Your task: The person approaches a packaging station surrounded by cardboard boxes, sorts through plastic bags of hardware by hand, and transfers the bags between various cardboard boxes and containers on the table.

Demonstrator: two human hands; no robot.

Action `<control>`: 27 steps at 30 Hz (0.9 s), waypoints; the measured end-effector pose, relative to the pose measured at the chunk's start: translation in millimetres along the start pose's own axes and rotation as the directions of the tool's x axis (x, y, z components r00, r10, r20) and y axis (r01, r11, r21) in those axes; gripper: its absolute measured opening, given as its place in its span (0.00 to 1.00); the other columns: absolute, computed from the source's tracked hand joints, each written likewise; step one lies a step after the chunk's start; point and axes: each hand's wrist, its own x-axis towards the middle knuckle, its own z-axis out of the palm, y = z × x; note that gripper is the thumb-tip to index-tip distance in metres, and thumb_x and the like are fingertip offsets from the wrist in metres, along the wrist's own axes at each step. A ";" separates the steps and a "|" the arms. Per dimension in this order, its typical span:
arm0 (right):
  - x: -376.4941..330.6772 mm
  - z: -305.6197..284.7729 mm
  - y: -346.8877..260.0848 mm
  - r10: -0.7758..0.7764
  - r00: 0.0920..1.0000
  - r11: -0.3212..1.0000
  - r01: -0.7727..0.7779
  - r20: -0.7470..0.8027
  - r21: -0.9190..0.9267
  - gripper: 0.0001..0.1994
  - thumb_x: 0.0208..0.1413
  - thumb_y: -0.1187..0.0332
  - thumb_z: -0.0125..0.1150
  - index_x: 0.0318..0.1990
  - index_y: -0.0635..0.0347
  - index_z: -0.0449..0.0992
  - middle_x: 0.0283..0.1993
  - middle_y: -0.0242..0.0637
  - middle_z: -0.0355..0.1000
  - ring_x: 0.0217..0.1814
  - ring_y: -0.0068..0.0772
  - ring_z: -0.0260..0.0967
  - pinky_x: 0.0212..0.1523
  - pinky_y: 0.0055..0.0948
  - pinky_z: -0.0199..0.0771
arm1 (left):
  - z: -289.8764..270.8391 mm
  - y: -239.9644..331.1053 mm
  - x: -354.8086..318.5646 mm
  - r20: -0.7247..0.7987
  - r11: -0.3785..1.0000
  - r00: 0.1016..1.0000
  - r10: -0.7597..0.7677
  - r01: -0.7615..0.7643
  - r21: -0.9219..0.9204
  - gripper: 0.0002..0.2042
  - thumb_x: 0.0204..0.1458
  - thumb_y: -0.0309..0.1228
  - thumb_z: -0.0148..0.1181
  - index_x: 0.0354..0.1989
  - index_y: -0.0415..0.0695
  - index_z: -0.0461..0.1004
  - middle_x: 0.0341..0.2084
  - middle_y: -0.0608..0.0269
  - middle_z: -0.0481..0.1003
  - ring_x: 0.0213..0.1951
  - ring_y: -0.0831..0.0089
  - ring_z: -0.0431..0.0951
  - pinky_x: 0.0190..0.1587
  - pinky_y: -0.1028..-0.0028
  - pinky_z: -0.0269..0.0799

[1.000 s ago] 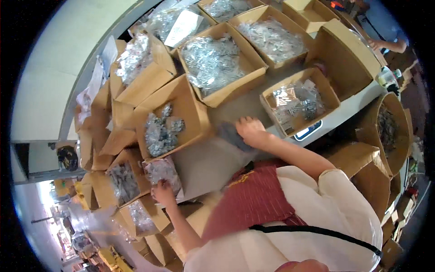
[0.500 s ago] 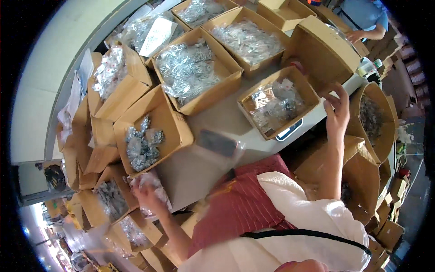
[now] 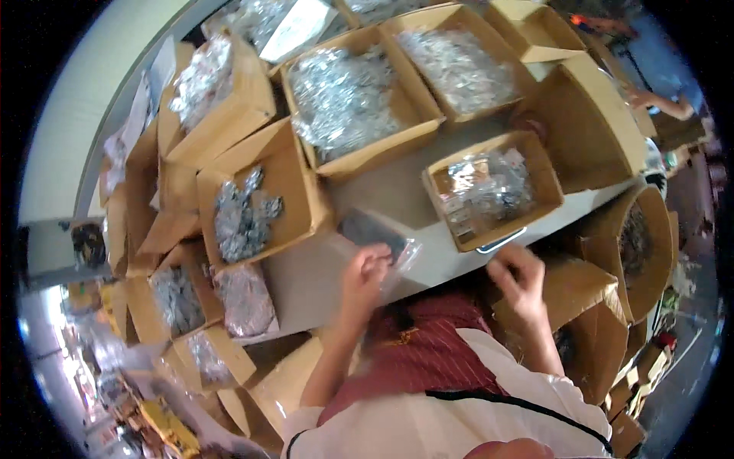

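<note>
My left hand [image 3: 365, 279] is over the table's near edge, its fingers curled together beside a dark flat packet in a clear plastic bag [image 3: 375, 232]. Blur hides whether anything is between those fingertips. On the other side, my right hand [image 3: 521, 281] is bent with bunched fingers, just below a small carton [image 3: 451, 226] of clear bags with metal parts. What the right fingers hold, if anything, does not show. That carton rests on a flat device with a pale edge [image 3: 501, 241]. A bag of small parts [image 3: 245, 300] lies at the table's left end.
Cardboard boxes of bagged metal parts [image 3: 344, 99] line the back and left of the table [image 3: 306, 279]. An upright empty carton [image 3: 592, 126] stands behind the small one. Deep boxes [image 3: 566, 294] crowd the right side. Another person's arm [image 3: 661, 103] shows at far right.
My left hand has left the bag of parts at the left and come to the middle. My right hand has dropped from beside the small carton to below it, fingers now curled. The view has shifted.
</note>
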 end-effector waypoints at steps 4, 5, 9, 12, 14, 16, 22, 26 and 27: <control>-13.7 63.1 -1.9 0.002 0.946 0.998 -0.024 0.323 0.065 0.14 0.46 0.77 0.62 0.18 0.64 0.62 0.17 0.42 0.56 0.17 0.35 0.50 0.19 0.33 0.53 | -33.4 -39.0 -58.9 -0.210 0.980 0.961 -0.182 0.194 0.040 0.15 0.58 0.25 0.53 0.53 0.39 0.66 0.47 0.58 0.73 0.46 0.68 0.76 0.47 0.69 0.73; -16.3 77.9 -8.3 -0.028 0.913 0.996 -0.008 0.407 0.087 0.15 0.46 0.76 0.62 0.17 0.64 0.59 0.17 0.44 0.54 0.16 0.38 0.49 0.19 0.34 0.52 | -40.2 -48.9 -78.9 -0.282 0.982 0.942 -0.184 0.185 -0.026 0.16 0.57 0.25 0.53 0.53 0.38 0.65 0.44 0.57 0.74 0.44 0.69 0.75 0.46 0.70 0.72; -33.0 126.8 -25.9 -0.223 0.794 0.975 0.186 0.565 0.123 0.13 0.48 0.75 0.59 0.19 0.63 0.60 0.18 0.44 0.52 0.19 0.43 0.51 0.21 0.35 0.54 | -66.4 -76.4 -144.7 -0.531 0.982 0.842 -0.092 0.166 0.092 0.22 0.56 0.25 0.54 0.58 0.39 0.56 0.43 0.53 0.73 0.42 0.68 0.76 0.45 0.70 0.72; -53.5 167.0 -18.1 -0.204 0.747 0.979 0.173 0.633 0.111 0.14 0.53 0.74 0.57 0.20 0.63 0.60 0.17 0.34 0.50 0.20 0.23 0.48 0.21 0.29 0.50 | -95.4 -99.6 -191.7 -0.661 0.983 0.729 -0.178 0.159 -0.090 0.26 0.54 0.24 0.55 0.60 0.38 0.52 0.46 0.51 0.71 0.38 0.68 0.76 0.42 0.69 0.73; -74.8 208.4 3.1 -0.192 0.699 0.981 0.145 0.689 0.126 0.15 0.53 0.73 0.58 0.21 0.63 0.58 0.18 0.34 0.49 0.20 0.24 0.46 0.22 0.29 0.48 | -126.5 -100.4 -228.7 -0.750 0.985 0.639 -0.170 0.105 -0.134 0.26 0.55 0.22 0.54 0.60 0.38 0.51 0.49 0.49 0.68 0.39 0.68 0.77 0.42 0.69 0.73; -100.9 254.4 -4.5 -0.178 0.648 0.984 0.123 0.741 0.128 0.17 0.53 0.72 0.60 0.21 0.62 0.56 0.18 0.34 0.48 0.21 0.25 0.43 0.23 0.29 0.46 | -166.6 -120.6 -276.8 -0.857 0.992 0.501 -0.124 0.039 -0.120 0.26 0.55 0.21 0.53 0.61 0.37 0.52 0.50 0.49 0.67 0.40 0.69 0.76 0.42 0.70 0.73; -169.5 380.7 34.5 0.180 0.609 0.906 -0.408 0.773 0.110 0.13 0.52 0.72 0.59 0.22 0.60 0.62 0.21 0.22 0.55 0.25 0.18 0.48 0.25 0.25 0.49 | -320.0 -158.3 -416.5 -0.980 0.981 0.179 -0.091 -0.153 -0.119 0.24 0.55 0.21 0.54 0.60 0.39 0.55 0.52 0.51 0.65 0.48 0.68 0.73 0.47 0.69 0.73; -199.2 444.7 53.1 0.230 0.673 0.956 -0.290 0.703 -0.036 0.07 0.55 0.70 0.53 0.29 0.63 0.72 0.26 0.25 0.66 0.24 0.20 0.55 0.27 0.25 0.57 | -425.3 -167.7 -508.1 -0.997 0.996 0.073 -0.001 0.086 0.005 0.25 0.53 0.19 0.56 0.59 0.38 0.57 0.54 0.53 0.62 0.44 0.69 0.74 0.44 0.71 0.74; -202.1 454.0 48.0 0.299 0.610 0.916 -0.399 0.734 -0.042 0.08 0.56 0.68 0.52 0.33 0.63 0.74 0.25 0.26 0.66 0.25 0.21 0.57 0.28 0.25 0.59 | -451.3 -182.2 -533.7 -1.000 0.991 0.016 0.013 0.137 0.015 0.24 0.53 0.19 0.56 0.59 0.38 0.57 0.53 0.53 0.61 0.44 0.69 0.74 0.44 0.71 0.74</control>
